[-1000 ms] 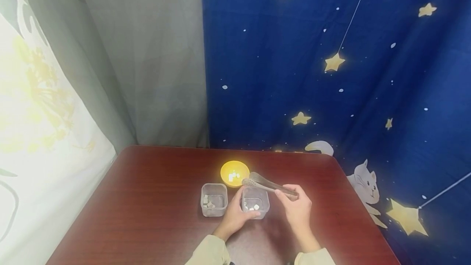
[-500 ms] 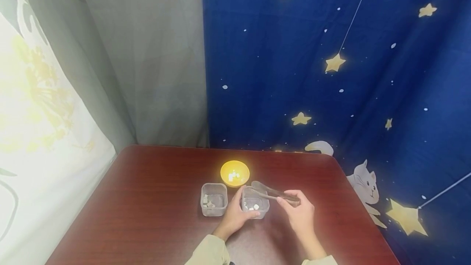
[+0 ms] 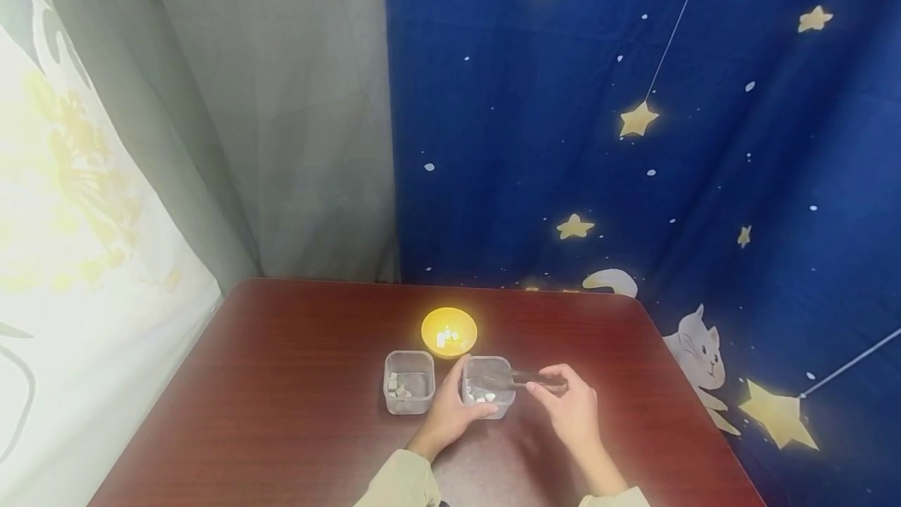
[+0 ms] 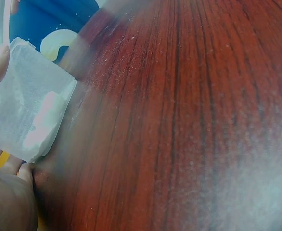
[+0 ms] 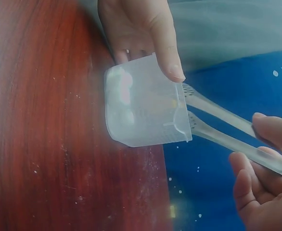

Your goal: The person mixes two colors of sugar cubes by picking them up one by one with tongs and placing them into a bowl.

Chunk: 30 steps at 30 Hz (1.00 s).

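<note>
My left hand [image 3: 450, 407] grips a clear square plastic container [image 3: 501, 407] from its left side, thumb over the near wall. Several small white pieces [image 3: 482, 397] lie in its bottom. Pinched in my right hand [image 3: 573, 409] are metal tongs [image 5: 223, 139] with perforated tips. Those tips reach down inside the container, and the right wrist view shows the two arms slightly apart at the rim. Through the cloudy wall, what lies between the tips is hidden. In the left wrist view the container [image 4: 30, 96] stands on the table beside my left thumb.
A second clear container [image 3: 411, 362] with several pale pieces stands just left of my left hand. Behind both containers sits a yellow bowl [image 3: 431, 332] holding several white pieces. The dark red table [image 3: 296, 382] ends at grey and starry blue curtains [image 3: 507, 139].
The tongs have moved from beside the yellow bowl, above the held container's rim, down into that container. My left hand and the container have stayed in place.
</note>
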Tool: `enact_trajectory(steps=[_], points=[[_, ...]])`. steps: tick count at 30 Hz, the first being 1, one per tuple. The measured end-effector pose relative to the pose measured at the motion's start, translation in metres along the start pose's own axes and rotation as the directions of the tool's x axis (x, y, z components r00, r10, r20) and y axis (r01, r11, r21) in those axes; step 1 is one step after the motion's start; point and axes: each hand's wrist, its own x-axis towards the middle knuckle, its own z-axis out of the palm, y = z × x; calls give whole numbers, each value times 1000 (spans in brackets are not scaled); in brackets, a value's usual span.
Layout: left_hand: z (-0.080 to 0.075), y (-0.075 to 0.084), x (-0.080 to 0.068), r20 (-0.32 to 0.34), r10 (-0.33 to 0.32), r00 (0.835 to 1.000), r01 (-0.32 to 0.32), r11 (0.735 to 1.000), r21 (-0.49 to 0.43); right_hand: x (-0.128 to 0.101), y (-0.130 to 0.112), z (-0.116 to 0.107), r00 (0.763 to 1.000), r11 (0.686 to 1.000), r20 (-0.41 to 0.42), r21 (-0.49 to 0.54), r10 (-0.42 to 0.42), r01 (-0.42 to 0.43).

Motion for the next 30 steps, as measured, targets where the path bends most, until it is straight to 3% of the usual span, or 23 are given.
enact_trajectory(steps=[22, 30], points=[[0, 1, 0, 4, -9, 1000, 9, 1000, 17, 5, -21, 7, 986, 970, 136, -209, -98, 125], [-1, 3, -1, 5, -2, 1000, 2, 1000, -6, 5, -19, 9, 988, 970, 137, -222, -70, 99]])
